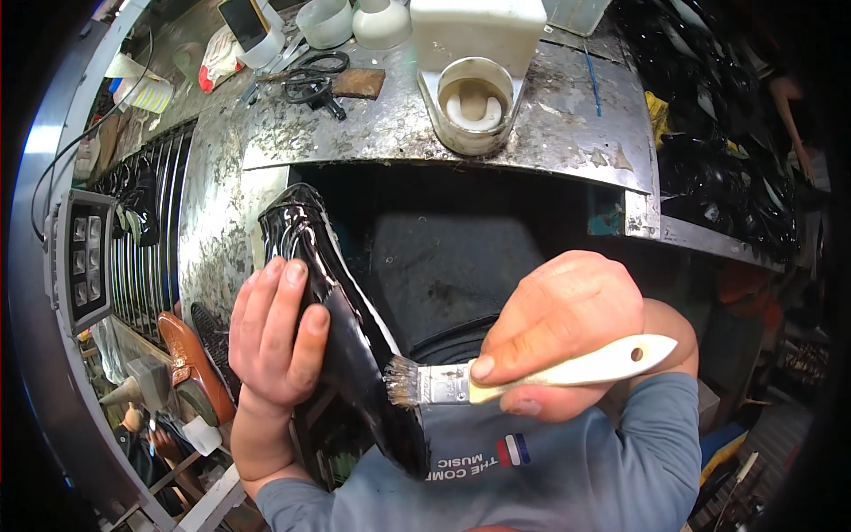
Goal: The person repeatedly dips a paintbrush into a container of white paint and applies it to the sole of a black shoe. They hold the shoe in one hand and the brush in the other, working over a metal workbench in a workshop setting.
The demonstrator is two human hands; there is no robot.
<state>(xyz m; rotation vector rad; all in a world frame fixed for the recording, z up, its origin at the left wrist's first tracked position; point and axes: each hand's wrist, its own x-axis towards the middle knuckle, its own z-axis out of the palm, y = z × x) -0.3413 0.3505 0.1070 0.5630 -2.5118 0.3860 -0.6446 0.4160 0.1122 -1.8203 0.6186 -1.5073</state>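
Observation:
My left hand is closed around a glossy black shoe upper, gripping it near its upper end. The shoe slants across the picture, its pointed end lying low in front of my grey shirt. A strip of pale edge runs along its right side. In my right hand is a flat paintbrush with a pale handle and metal ferrule, thumb and fingers pressed on it. Its worn bristles meet the right edge of the shoe. My left palm and part of the shoe beneath it are hidden.
On the stained metal bench stand a cloudy pot and a white container. Scissors lie beside a brown block. A brown shoe and a lamp are at left, glossy black pieces at right.

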